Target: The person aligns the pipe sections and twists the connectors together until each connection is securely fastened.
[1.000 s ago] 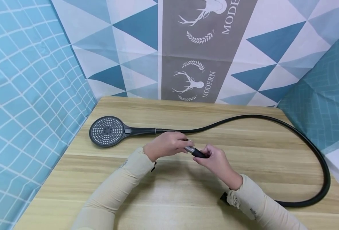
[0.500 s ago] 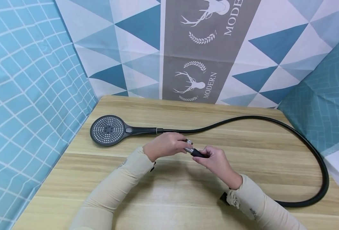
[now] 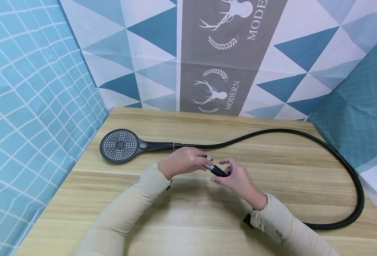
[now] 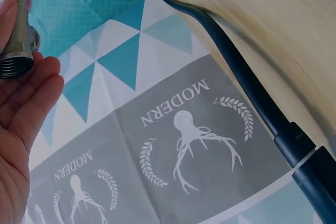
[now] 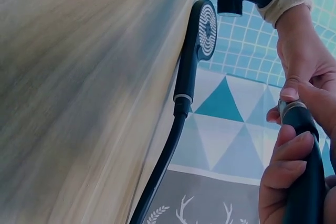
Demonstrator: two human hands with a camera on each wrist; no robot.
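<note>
My left hand [image 3: 185,161] grips a silver metal fitting [image 4: 16,38] with a threaded open end, seen at the upper left of the left wrist view. The fitting meets the black end of a shower hose [image 3: 218,171], tilted down toward the right. Fingers of my right hand [image 3: 239,180] curl round that black hose end [image 5: 305,187], while its index finger is raised off it in the head view. The palm side of the right hand is partly hidden. Both hands are above the table.
A black shower head [image 3: 119,145] lies face up at the table's back left, joined to the hose [image 3: 342,158] that loops round the right side. The wooden table [image 3: 188,220] meets patterned sheets [image 3: 156,71] at the back and blue-tiled sheeting [image 3: 38,106] at the left.
My right hand's index finger and thumb have spread apart on the black hose end, which now shows more. The left hand keeps its hold on the fitting, nearly still.
</note>
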